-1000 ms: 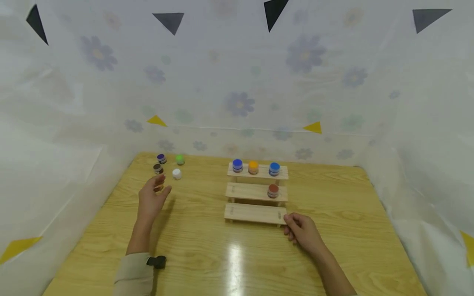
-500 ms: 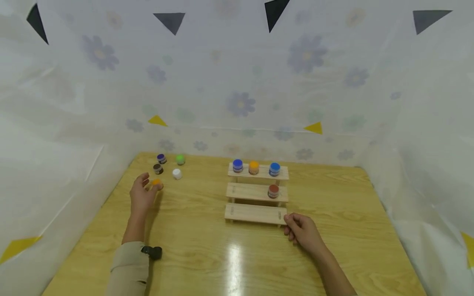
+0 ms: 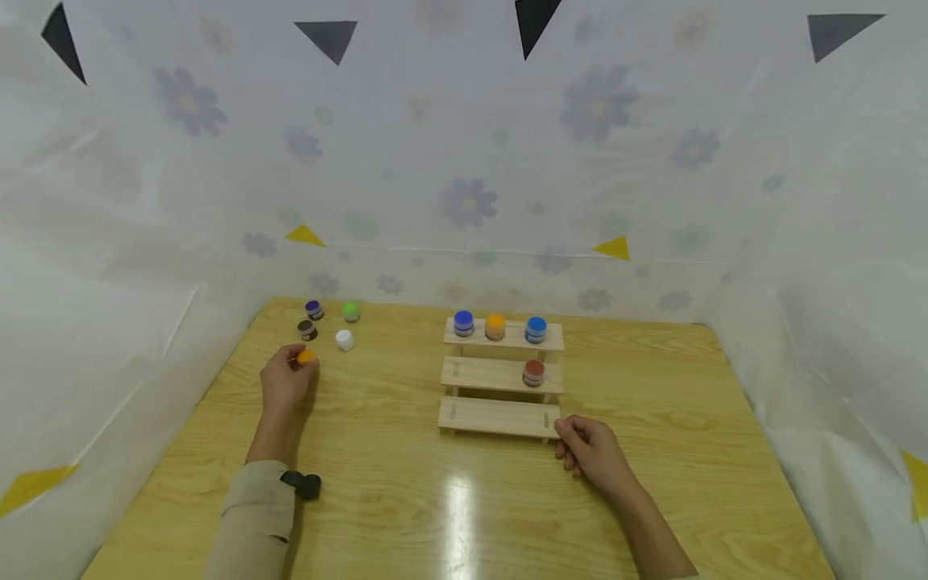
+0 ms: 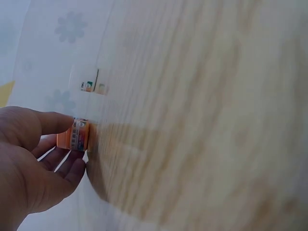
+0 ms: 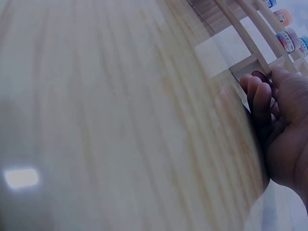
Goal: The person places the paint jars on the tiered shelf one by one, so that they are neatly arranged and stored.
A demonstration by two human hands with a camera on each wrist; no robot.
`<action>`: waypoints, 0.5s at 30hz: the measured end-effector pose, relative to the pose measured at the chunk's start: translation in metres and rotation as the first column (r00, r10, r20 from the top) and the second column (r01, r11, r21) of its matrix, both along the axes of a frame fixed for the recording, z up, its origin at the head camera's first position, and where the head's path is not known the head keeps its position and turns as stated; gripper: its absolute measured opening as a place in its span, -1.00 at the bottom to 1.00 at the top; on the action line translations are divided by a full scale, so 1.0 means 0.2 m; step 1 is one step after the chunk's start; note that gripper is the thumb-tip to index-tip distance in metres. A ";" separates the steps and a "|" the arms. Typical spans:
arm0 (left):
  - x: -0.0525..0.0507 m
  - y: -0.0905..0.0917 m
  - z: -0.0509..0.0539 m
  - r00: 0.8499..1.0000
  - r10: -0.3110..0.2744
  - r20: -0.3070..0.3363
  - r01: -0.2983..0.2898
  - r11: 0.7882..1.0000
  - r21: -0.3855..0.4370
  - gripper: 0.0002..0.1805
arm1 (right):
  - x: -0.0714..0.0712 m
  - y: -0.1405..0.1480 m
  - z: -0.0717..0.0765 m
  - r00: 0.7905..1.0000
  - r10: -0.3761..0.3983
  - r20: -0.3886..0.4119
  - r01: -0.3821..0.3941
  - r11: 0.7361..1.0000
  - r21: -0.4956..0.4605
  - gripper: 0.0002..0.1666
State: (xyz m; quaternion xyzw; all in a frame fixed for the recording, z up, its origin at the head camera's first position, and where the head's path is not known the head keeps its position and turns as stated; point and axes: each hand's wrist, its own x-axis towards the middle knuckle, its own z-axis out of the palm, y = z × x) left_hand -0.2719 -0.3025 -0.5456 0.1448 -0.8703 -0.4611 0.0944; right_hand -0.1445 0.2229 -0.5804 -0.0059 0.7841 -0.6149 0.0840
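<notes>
My left hand (image 3: 284,382) pinches a small orange-lidded paint jar (image 3: 307,356) at the left of the table. In the left wrist view, the thumb lies along one side of that jar (image 4: 77,134) and the fingers along the other; the jar is at the tabletop. My right hand (image 3: 596,456) grips the right end of the lowest step of a three-step wooden display stand (image 3: 499,417). In the right wrist view, its curled fingers (image 5: 262,98) sit at the step's edge. On the stand's top step are a purple-blue jar (image 3: 464,324), an orange jar (image 3: 495,326) and a blue jar (image 3: 536,329).
A red-brown jar (image 3: 533,373) stands on the middle step. Beyond my left hand stand a dark brown jar (image 3: 308,329), a dark purple jar (image 3: 314,310), a green jar (image 3: 351,312) and a white jar (image 3: 344,340). A flowered sheet (image 3: 406,177) closes off the table's back.
My left hand has moved a little left and closed its fingers round the orange jar, which it earlier hid. The right hand stays on the stand's end.
</notes>
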 end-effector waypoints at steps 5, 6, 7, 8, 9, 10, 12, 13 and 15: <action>0.03 0.02 0.01 0.999 -0.048 -0.004 0.048 0.999 0.015 -0.49 | 0.01 -0.01 0.00 1.000 0.004 0.005 -0.003 1.000 -0.010 -0.52; 0.04 0.03 0.01 0.998 -0.062 -0.007 0.062 0.998 0.020 -0.48 | 0.01 -0.01 0.01 1.000 0.001 0.007 -0.001 1.000 -0.009 -0.52; 0.04 0.05 0.02 0.997 -0.073 -0.012 0.074 0.997 0.027 -0.48 | 0.01 -0.01 0.01 1.000 -0.001 0.008 0.001 1.000 -0.009 -0.51; 0.05 0.06 0.03 0.996 -0.087 -0.018 0.088 0.996 0.029 -0.48 | 0.01 -0.01 0.01 1.000 -0.003 0.009 0.003 1.000 -0.008 -0.51; 0.06 0.08 0.03 0.995 -0.100 -0.021 0.100 0.995 0.024 -0.48 | 0.01 -0.01 0.01 1.000 -0.005 0.010 0.005 1.000 -0.007 -0.51; 0.07 0.09 0.03 0.994 -0.110 -0.023 0.111 0.994 0.018 -0.48 | 0.00 -0.01 0.01 1.000 -0.007 0.011 0.007 1.000 -0.007 -0.51; 0.08 0.13 0.03 0.991 -0.132 -0.036 0.132 0.991 0.008 -0.50 | 0.00 -0.01 0.01 1.000 -0.008 0.009 0.008 1.000 -0.009 -0.51; 0.08 0.15 0.03 0.989 -0.143 -0.041 0.143 0.990 0.005 -0.51 | 0.00 -0.01 0.01 1.000 -0.006 0.004 0.006 1.000 -0.010 -0.52; 0.09 0.19 0.02 0.985 -0.165 -0.047 0.166 0.986 0.003 -0.52 | 0.00 -0.01 0.00 1.000 -0.008 0.006 0.008 1.000 -0.008 -0.52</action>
